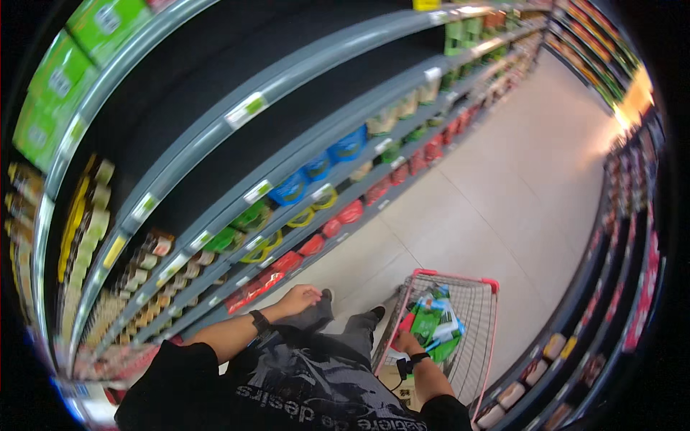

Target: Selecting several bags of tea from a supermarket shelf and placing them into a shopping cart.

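My left hand (pixel 302 299) hangs in front of my body, loosely curled with nothing seen in it. It is beside the lower shelves, apart from the red packages (pixel 288 262) on the bottom one. On the other side, my right hand (pixel 408 342) is at the near side of a wire shopping cart (pixel 470 323) with pink-red rim parts. Its fingers are close to the cart's rim and to the green, blue and white plastic packages (pixel 431 321) inside. What those fingers grip, if anything, is hidden.
A long shelf unit (pixel 302 81) runs along my left, with blue packages (pixel 318 167), jars (pixel 143 269) and green cartons (pixel 51 86). Curved by the lens, another shelf unit (pixel 582 301) stands on the right. Between them lies the tiled floor (pixel 485 188). Much is motion-blurred.
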